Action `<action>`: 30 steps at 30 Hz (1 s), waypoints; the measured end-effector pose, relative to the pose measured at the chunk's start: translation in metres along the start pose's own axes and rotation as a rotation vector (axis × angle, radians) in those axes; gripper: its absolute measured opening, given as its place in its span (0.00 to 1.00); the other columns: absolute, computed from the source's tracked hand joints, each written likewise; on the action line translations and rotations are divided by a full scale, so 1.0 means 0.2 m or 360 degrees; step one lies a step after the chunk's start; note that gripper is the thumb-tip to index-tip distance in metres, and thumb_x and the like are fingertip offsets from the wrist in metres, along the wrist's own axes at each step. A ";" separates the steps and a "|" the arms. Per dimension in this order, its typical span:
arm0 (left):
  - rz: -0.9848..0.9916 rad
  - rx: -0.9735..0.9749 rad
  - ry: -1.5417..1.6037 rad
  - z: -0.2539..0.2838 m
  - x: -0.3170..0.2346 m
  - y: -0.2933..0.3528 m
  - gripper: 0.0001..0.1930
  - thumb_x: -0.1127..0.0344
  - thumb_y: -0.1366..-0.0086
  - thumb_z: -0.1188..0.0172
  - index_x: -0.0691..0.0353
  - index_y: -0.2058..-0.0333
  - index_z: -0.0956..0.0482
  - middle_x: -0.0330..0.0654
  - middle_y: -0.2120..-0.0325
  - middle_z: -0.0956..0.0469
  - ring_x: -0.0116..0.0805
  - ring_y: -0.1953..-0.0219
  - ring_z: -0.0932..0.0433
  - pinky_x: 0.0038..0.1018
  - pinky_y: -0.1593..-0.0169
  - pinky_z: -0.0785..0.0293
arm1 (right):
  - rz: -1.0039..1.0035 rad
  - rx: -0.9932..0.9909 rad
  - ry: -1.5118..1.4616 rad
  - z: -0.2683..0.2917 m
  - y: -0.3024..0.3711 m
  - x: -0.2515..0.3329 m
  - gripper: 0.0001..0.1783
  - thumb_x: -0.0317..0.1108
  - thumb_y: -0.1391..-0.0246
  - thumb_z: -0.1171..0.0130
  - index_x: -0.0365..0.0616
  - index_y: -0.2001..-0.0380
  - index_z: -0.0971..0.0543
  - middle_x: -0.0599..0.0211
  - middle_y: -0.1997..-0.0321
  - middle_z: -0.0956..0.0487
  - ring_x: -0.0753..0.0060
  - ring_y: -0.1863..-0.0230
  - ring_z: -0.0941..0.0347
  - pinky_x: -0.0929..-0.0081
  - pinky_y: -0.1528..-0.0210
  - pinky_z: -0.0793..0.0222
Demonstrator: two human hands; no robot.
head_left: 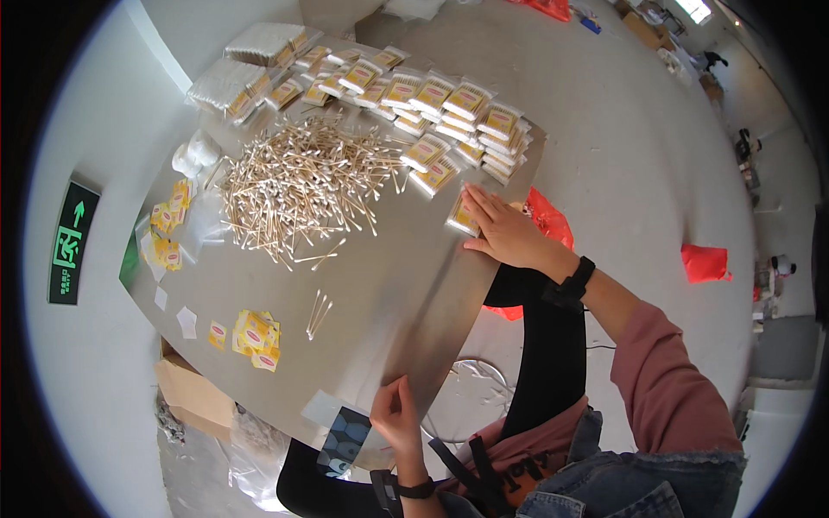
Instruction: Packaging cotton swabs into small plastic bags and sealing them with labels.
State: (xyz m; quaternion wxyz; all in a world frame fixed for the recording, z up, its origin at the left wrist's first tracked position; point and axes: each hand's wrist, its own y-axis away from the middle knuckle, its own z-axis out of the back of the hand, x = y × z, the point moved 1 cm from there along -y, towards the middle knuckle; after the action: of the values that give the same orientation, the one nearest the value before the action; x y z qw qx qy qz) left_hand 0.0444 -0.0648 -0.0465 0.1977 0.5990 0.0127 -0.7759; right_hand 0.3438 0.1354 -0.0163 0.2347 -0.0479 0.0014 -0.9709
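Observation:
My right hand point(509, 231) lies with outstretched fingers over a small pack of cotton swabs point(462, 216) at the table's right edge, covering part of it. Near the front edge, my left hand point(397, 414) is closed, thumb and fingers together; whether anything is between them is hidden. Beside it lies a dark, patterned flat rectangle point(345, 439), partly over a clear plastic sheet point(324, 407). A large heap of loose cotton swabs point(302, 186) spreads over the far middle. Several loose swabs point(319, 315) lie apart, nearer me.
Filled swab packs point(466, 99) are stacked along the far edge, beside larger clear bundles point(229, 86). Yellow cards point(257, 337) lie on the near left, more cards point(168, 216) farther back. A cardboard box point(194, 393) stands below the left edge, a red bag point(706, 262) on the floor.

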 end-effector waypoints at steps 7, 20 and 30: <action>-0.0049 -0.0032 0.0066 -0.01 0.00 0.00 0.05 0.71 0.36 0.36 0.67 0.67 0.16 0.34 0.78 0.23 0.17 0.78 0.30 0.16 0.75 0.37 | -0.0102 0.0056 0.0103 -0.03 0.02 0.02 0.48 0.58 0.40 0.49 0.31 0.31 0.49 0.47 0.25 0.51 0.50 0.25 0.52 0.55 0.26 0.54; -0.0087 0.0019 0.0098 0.04 -0.01 0.00 0.04 0.71 0.37 0.36 0.66 0.68 0.16 0.36 0.79 0.24 0.19 0.77 0.29 0.18 0.73 0.34 | -0.0337 -0.0476 -0.0333 -0.08 -0.13 0.06 0.23 0.29 0.46 0.37 0.40 0.47 0.30 0.53 0.39 0.31 0.48 0.38 0.35 0.59 0.38 0.36; -0.0044 -0.0082 0.0415 0.64 -0.27 -0.19 0.05 0.72 0.35 0.37 0.66 0.62 0.16 0.32 0.76 0.22 0.16 0.76 0.29 0.17 0.72 0.35 | -0.0044 -0.0554 -0.0359 0.02 -0.37 0.46 0.25 0.26 0.47 0.40 0.41 0.45 0.31 0.49 0.36 0.34 0.44 0.34 0.40 0.57 0.34 0.40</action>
State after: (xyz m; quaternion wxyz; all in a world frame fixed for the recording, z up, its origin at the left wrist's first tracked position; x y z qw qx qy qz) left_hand -0.0743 -0.0471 0.0310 0.1989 0.6892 0.0663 -0.6936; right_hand 0.2281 0.1591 -0.0014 0.2082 -0.1962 0.1422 -0.9476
